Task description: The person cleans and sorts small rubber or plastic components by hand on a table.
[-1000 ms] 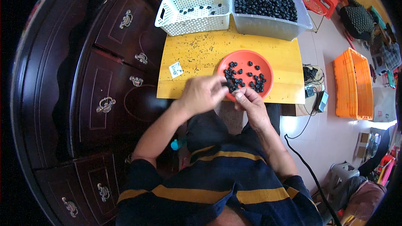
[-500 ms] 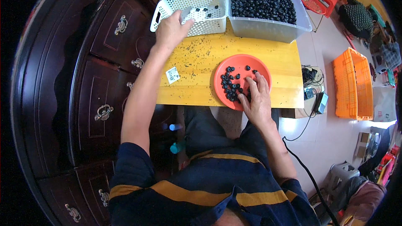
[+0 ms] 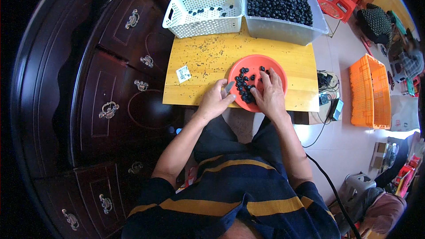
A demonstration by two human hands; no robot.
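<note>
My left hand (image 3: 215, 101) is at the left rim of a round orange-red plate (image 3: 280, 64). Its thumb and fingers pinch a small grey, flat, blade-like tool (image 3: 229, 86) whose tip points over the plate. My right hand (image 3: 272, 98) reaches over the plate's right side, fingers bent and apart, with the thumb beside small round black pieces (image 3: 240, 85) with ring-shaped tops. Whether its fingertips touch any of them is hard to tell. Several similar black pieces (image 3: 200, 11) lie scattered in a white perforated basket (image 3: 203, 29) at the back left.
A translucent tub (image 3: 283, 33) heaped with black pieces stands beside the basket. Dark crumbs and a printed white label (image 3: 183, 74) lie on the yellow table (image 3: 199, 62). Dark drawers (image 3: 110, 84) flank the left; an orange crate (image 3: 367, 93) and cables (image 3: 325, 128) are on the right.
My left hand has come from the white basket down to the plate's left rim. Several more black pieces now show in the basket. My right hand stays over the plate.
</note>
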